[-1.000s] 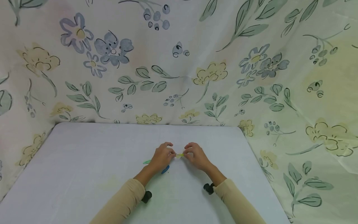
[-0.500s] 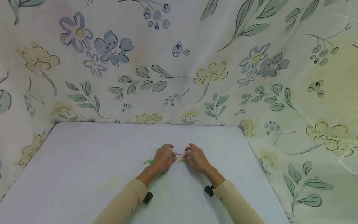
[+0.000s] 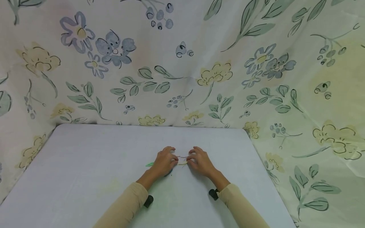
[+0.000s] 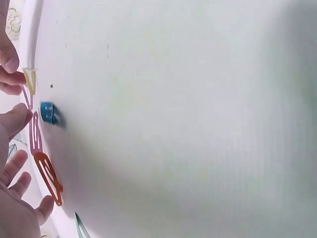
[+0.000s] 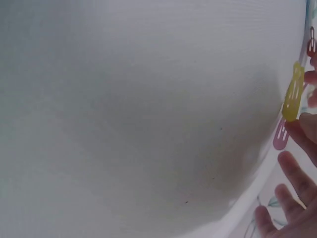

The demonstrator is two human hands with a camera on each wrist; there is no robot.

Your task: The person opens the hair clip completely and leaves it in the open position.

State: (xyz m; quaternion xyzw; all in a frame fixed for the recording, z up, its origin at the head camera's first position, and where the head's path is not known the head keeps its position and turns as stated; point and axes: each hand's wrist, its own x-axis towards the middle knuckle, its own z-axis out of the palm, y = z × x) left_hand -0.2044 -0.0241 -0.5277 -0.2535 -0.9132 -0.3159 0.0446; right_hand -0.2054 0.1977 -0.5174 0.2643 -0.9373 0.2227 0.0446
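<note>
My right hand (image 3: 200, 162) pinches the end of a yellow snap hair clip (image 5: 292, 96) just above the table. The clip's free end points toward my left hand (image 3: 164, 162). That hand hovers beside it, fingertips slightly apart from the yellow clip and its other fingers spread. Close to the left fingertips, the left wrist view has a pink hair clip (image 4: 35, 136) and an orange hair clip (image 4: 48, 178) in a row. Another pink clip (image 5: 281, 136) lies beyond the right fingers. My hands hide parts of these clips.
A blue clip (image 3: 169, 173) lies by the left wrist, partly covered. A green clip (image 3: 149, 164) sits to the left of the left hand. The white table (image 3: 85, 171) ends at a floral cloth (image 3: 182, 95) behind and at the sides.
Both hands have come slightly nearer with the yellow clip, baring pink clips behind it. The left fingertips have since moved left, off the yellow clip.
</note>
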